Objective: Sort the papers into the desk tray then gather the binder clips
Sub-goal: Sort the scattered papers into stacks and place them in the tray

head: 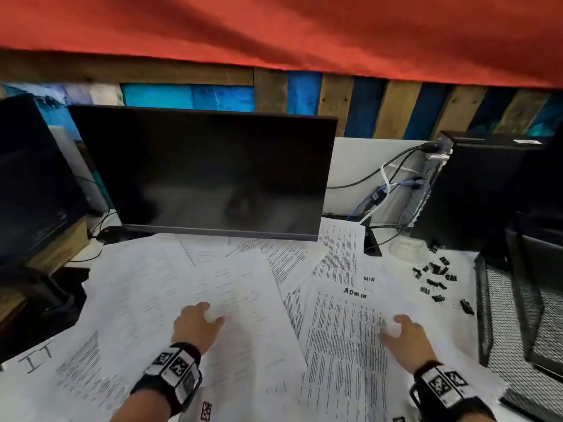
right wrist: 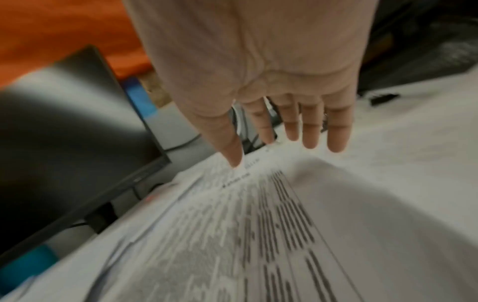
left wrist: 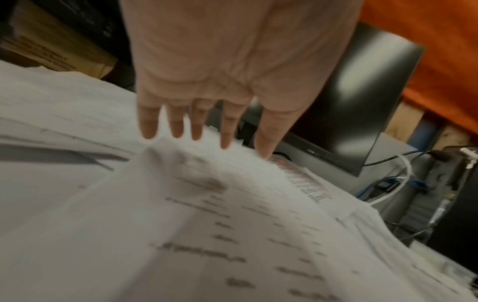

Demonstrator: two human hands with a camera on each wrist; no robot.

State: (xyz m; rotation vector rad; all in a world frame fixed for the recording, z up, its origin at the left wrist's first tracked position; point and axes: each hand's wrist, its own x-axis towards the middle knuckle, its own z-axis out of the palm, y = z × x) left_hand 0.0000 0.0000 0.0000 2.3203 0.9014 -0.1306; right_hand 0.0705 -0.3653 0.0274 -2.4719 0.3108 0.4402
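Printed papers (head: 243,284) lie scattered and overlapping across the white desk in front of the monitor. One sheet is headed ADMIN (head: 355,292), another at the near left reads IT (head: 39,359). My left hand (head: 198,319) hovers palm down over a lightly printed sheet (left wrist: 232,214), fingers (left wrist: 196,130) straight and spread. My right hand (head: 402,330) hovers over the densely printed ADMIN sheet (right wrist: 258,224), fingers (right wrist: 310,134) likewise extended. Neither hand holds anything. Several black binder clips (head: 435,275) lie loose at the right. The black mesh desk tray (head: 484,315) stands at the far right.
A dark monitor (head: 213,172) stands behind the papers. A black computer tower (head: 475,184) with cables (head: 384,184) sits at the back right. A second dark screen (head: 33,178) and a cardboard box (head: 61,248) are at the left. An orange cloth (head: 274,28) hangs overhead.
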